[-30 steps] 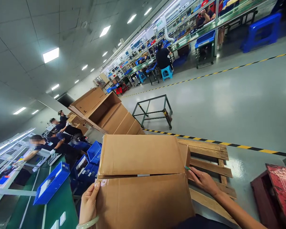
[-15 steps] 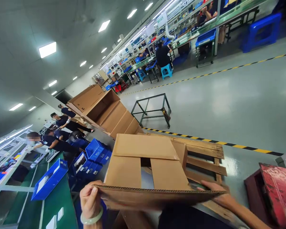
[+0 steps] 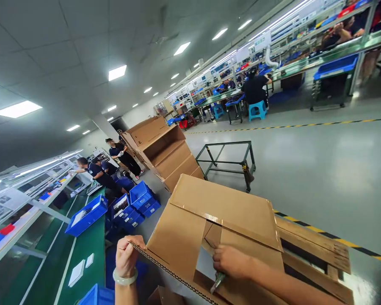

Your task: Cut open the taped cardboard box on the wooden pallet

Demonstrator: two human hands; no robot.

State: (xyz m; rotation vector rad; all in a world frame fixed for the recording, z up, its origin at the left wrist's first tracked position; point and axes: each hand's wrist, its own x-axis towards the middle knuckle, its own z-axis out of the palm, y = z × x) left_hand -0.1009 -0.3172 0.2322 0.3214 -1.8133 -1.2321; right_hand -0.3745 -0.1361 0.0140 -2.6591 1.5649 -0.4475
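A brown cardboard box (image 3: 228, 207) lies in front of me on a wooden pallet (image 3: 317, 250), its near top flap lifted toward me. My left hand (image 3: 127, 254), with a pale bangle at the wrist, grips the left corner of that raised flap (image 3: 178, 241). My right hand (image 3: 231, 262) rests on the inner flaps at the gap in the middle of the box and holds a small green-handled tool (image 3: 217, 283). The far top flap lies flat and shut.
A stack of big open cardboard boxes (image 3: 161, 148) stands behind, next to an empty metal frame cart (image 3: 228, 161). Blue bins (image 3: 139, 203) sit on the floor at left. A green workbench (image 3: 79, 254) runs along the left with people working. Yellow-black tape marks the floor.
The near flap, flat and shut a second ago, has been lifted toward me. My right hand moved from the box's right edge to its middle gap. The view turned left.
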